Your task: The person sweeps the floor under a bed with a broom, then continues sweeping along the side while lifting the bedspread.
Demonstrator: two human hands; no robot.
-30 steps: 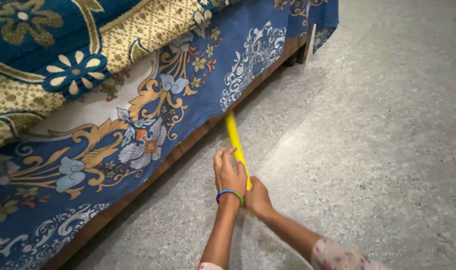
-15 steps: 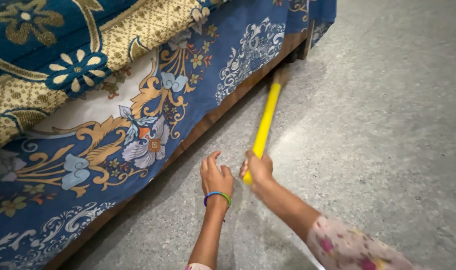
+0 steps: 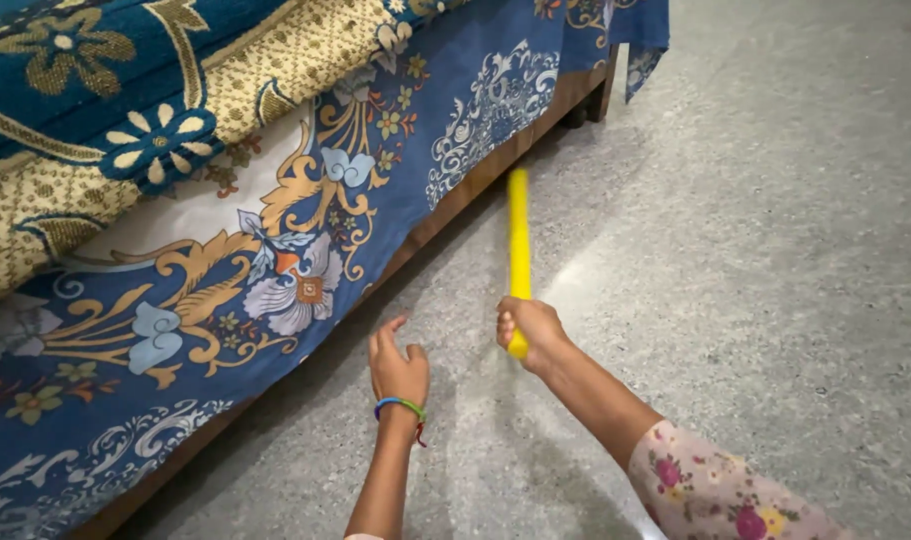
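Observation:
My right hand (image 3: 531, 330) grips the near end of a yellow stick (image 3: 518, 240), a broom handle by its look. The handle points away from me toward the wooden base of the bed (image 3: 475, 185), and its far end is blurred near that base. My left hand (image 3: 397, 368), with a coloured bangle on the wrist, rests on the grey floor (image 3: 755, 250) with fingers spread, holding nothing, left of the handle and close to the bed's edge.
A blue floral bedsheet (image 3: 305, 230) hangs over the bed's side almost to the floor. A folded blue and gold blanket (image 3: 125, 90) lies on top. A bed leg (image 3: 603, 95) stands at the far corner. Speckled concrete floor spreads to the right.
My left hand has let go of the yellow handle and dropped to the floor. My right hand has swung the handle out from under the bed, then slightly back toward it.

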